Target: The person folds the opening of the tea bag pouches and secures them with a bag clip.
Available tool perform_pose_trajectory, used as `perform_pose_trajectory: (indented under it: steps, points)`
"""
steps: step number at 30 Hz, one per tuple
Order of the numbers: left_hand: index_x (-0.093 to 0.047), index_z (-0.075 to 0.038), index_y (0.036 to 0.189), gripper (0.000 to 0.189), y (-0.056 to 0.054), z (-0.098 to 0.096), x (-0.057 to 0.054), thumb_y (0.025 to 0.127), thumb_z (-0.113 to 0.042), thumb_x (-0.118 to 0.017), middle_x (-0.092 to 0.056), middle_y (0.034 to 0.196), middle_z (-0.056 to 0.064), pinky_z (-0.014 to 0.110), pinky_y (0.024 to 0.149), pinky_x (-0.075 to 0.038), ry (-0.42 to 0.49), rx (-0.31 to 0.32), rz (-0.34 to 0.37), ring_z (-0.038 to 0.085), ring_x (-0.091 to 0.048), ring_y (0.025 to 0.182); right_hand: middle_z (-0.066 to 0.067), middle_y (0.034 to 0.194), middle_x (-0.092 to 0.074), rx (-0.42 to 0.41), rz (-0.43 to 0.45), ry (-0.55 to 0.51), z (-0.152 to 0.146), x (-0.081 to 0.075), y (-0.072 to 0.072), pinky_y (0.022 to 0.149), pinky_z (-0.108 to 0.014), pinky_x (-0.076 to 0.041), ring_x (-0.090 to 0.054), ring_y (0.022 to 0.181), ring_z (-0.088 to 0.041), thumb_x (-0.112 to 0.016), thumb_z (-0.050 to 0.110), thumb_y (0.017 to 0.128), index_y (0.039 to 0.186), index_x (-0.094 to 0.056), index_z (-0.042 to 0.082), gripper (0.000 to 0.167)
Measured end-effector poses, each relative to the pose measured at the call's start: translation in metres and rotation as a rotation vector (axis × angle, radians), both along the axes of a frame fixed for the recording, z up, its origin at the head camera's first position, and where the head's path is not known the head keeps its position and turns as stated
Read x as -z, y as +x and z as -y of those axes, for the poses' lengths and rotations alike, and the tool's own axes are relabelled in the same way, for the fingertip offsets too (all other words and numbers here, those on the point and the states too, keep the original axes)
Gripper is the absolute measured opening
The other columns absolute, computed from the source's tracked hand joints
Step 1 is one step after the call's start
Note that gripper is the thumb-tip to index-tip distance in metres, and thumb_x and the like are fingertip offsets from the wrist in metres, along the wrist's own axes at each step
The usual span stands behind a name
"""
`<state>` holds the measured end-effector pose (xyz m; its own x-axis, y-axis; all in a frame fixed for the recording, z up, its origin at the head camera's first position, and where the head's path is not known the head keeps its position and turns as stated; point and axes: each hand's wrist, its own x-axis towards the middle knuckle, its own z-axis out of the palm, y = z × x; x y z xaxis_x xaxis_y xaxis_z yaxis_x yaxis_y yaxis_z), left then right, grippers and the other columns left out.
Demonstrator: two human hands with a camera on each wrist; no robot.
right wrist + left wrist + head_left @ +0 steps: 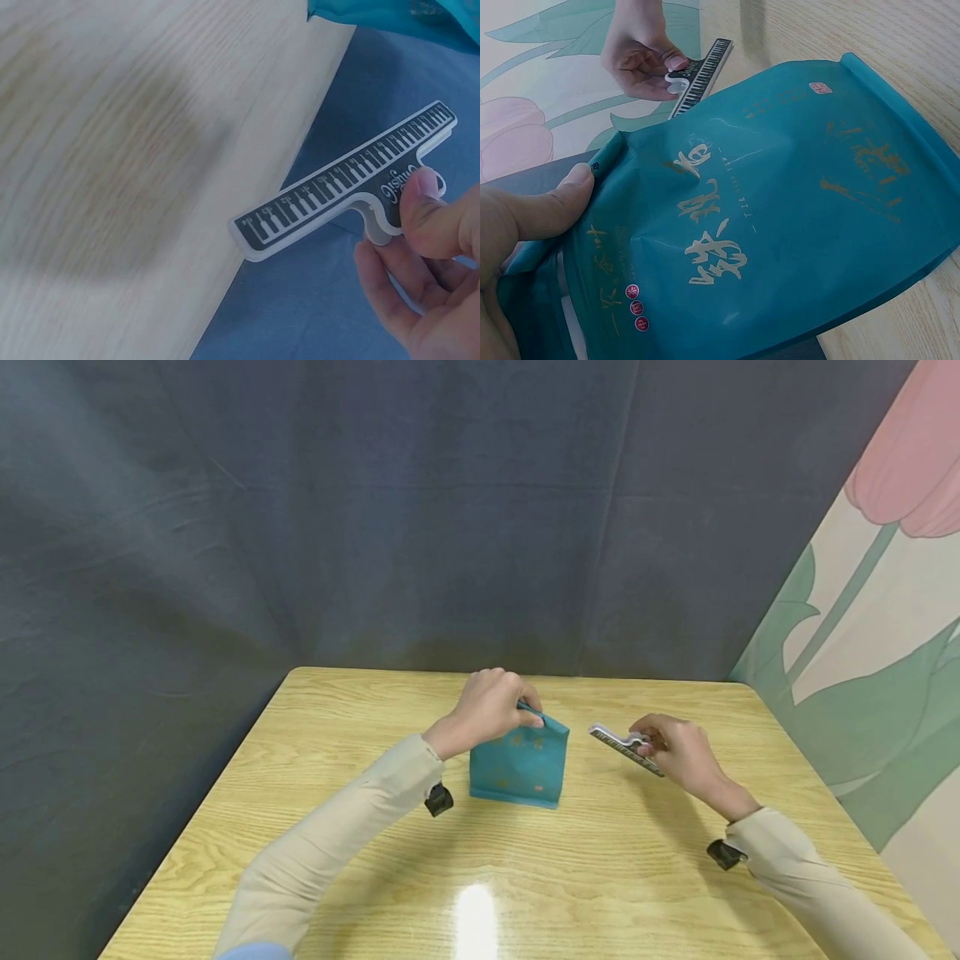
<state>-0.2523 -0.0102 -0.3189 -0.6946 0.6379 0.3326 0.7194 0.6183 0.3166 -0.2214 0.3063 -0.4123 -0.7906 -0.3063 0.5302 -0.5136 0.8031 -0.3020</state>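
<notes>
A teal foil bag [517, 764] with gold characters stands upright on the table, its top edge folded over. My left hand [495, 706] pinches that folded top, the thumb lying on the near side in the left wrist view. To the right, my right hand [678, 752] holds a long clip [349, 184] by its handle, between thumb and fingers. The clip has a white edge and a dark face printed with piano keys. It is held above the table, apart from the bag [765, 202]. The fingers behind the bag's fold are partly hidden.
The wood-grain table [585, 877] extends around both hands. A dark cloth curtain [450, 527] hangs behind its far edge, and a wall with painted tulips [885, 677] borders the right. Each wrist carries a small black camera [438, 799].
</notes>
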Motion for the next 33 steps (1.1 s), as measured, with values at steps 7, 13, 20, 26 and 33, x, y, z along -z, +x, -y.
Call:
perform_pose_trajectory:
  steps: [7, 13, 20, 26, 33]
  points:
    - [-0.081, -0.019, 0.092, 0.016, 0.000, -0.001, -0.001, 0.083, -0.032, -0.080, -0.075, 0.084, -0.006, 0.022, 0.046, -0.041, -0.006, -0.008, 0.007, 0.000, -0.054, 0.052, 0.004, 0.069, -0.067, -0.008, -0.077, -0.039, 0.007, -0.006, 0.001, 0.051, -0.027, -0.039, -0.045, 0.056, -0.002, -0.082, -0.014, 0.067, 0.085, -0.073, 0.006, 0.029]
    - [-0.081, -0.020, 0.092, 0.016, 0.000, -0.002, -0.001, 0.083, -0.033, -0.081, -0.075, 0.084, -0.007, 0.022, 0.047, -0.042, -0.013, -0.012, 0.003, 0.000, -0.054, 0.053, 0.001, 0.071, -0.070, -0.039, -0.099, -0.077, 0.014, -0.011, 0.002, 0.049, -0.022, -0.036, -0.044, 0.054, -0.003, -0.082, -0.014, 0.067, 0.082, -0.075, 0.006, 0.026]
    - [-0.082, -0.020, 0.091, 0.016, 0.000, -0.003, -0.001, 0.083, -0.033, -0.080, -0.074, 0.083, -0.008, 0.022, 0.046, -0.041, -0.017, -0.010, -0.003, -0.001, -0.053, 0.052, -0.002, 0.074, -0.072, -0.108, -0.133, -0.113, 0.023, -0.017, 0.003, 0.047, -0.015, -0.032, -0.048, 0.054, -0.002, -0.078, -0.021, 0.066, 0.078, -0.076, 0.005, 0.029]
    - [-0.082, -0.021, 0.091, 0.015, 0.000, -0.003, -0.002, 0.083, -0.033, -0.080, -0.074, 0.083, -0.008, 0.022, 0.046, -0.041, -0.014, -0.010, -0.003, -0.001, -0.053, 0.052, -0.003, 0.077, -0.074, -0.150, -0.151, -0.113, 0.029, -0.023, 0.004, 0.047, -0.015, -0.030, -0.059, 0.057, -0.005, -0.076, -0.024, 0.065, 0.072, -0.075, 0.008, 0.033]
    - [-0.082, -0.020, 0.090, 0.015, 0.000, -0.002, -0.001, 0.083, -0.033, -0.080, -0.074, 0.082, -0.008, 0.022, 0.046, -0.039, -0.018, -0.009, 0.001, 0.000, -0.052, 0.050, -0.003, 0.077, -0.073, -0.172, -0.149, -0.118, 0.035, -0.027, 0.006, 0.048, -0.013, -0.035, -0.064, 0.059, -0.010, -0.076, -0.026, 0.064, 0.073, -0.075, 0.006, 0.033]
